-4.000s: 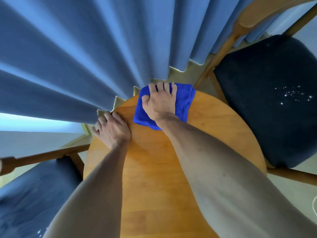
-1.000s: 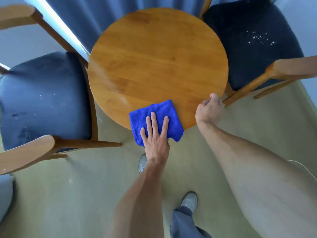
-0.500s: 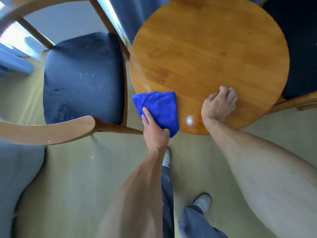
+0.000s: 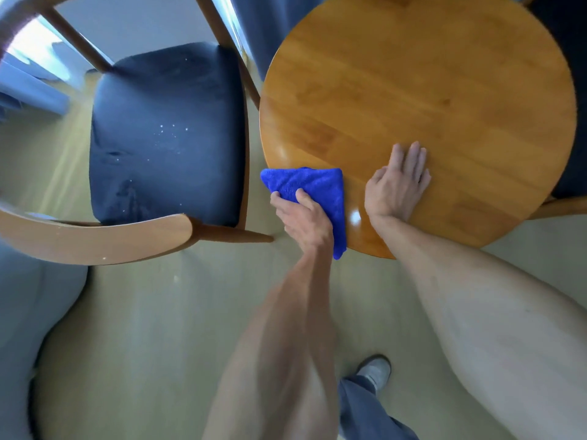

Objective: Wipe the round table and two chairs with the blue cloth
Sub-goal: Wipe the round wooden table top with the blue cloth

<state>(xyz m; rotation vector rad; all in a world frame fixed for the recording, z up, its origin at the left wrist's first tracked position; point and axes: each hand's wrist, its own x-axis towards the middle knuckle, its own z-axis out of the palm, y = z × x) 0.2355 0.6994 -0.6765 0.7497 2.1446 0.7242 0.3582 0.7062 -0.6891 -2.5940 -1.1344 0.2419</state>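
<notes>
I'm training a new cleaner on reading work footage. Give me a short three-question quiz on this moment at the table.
1. True or false: the blue cloth lies in the middle of the round table.
2. Which hand grips the cloth? A) left hand B) right hand
3. Fill in: white specks dot the dark seat of the ____ beside the table.

Key
1. False: it hangs over the near left edge.
2. A; the right hand rests flat on the tabletop.
3. chair
</notes>
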